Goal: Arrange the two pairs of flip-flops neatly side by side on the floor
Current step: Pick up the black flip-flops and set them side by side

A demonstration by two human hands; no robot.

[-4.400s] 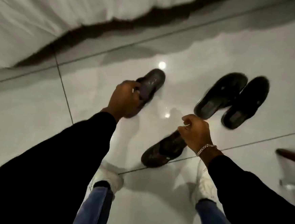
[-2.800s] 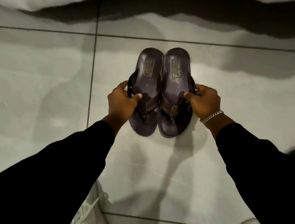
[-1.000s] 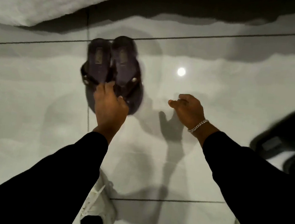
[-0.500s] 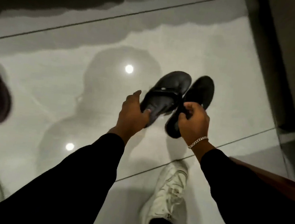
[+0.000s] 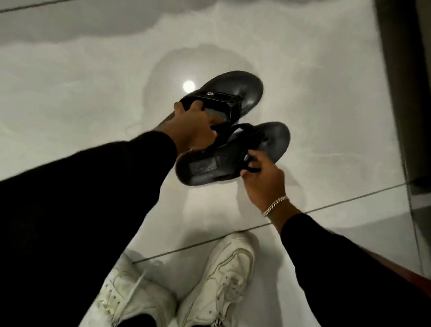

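A: The left hand (image 5: 190, 125) is closed around the strap of one black flip-flop (image 5: 230, 94). The fingers curl under the strap, and the sandal points away from the person, to the upper right. It looks lifted above the floor (image 5: 60, 86), but I cannot tell this for sure.

B: And the sleeve?

A: A black sleeve (image 5: 77, 204) covers the left arm down to the wrist.

B: What is at the bottom of the view?

A: Two white sneakers (image 5: 173, 289) stand on the floor, close together, with the toes pointing up in the view. A dark tile line runs just in front of them.

B: Now the second sandal.

A: The other black flip-flop (image 5: 235, 154) is just beside the first one, nearer to the person. Its heel shows a rectangular label, and its toe also points to the upper right. The two sandals seem to touch or overlap near the left hand's fingers; I cannot tell which.

B: Who holds it?

A: The right hand (image 5: 265, 177) pinches its strap at the outer side, with the fingers bent tightly on it. A silver chain bracelet (image 5: 275, 206) sits on that wrist, above another black sleeve.

B: Anything more to the right?

A: A dark upright edge (image 5: 401, 87) runs along the far right side, and a reddish-brown piece (image 5: 406, 279) shows behind the right arm. A round light reflection (image 5: 188, 86) shines on the glossy floor, just left of the farther sandal.
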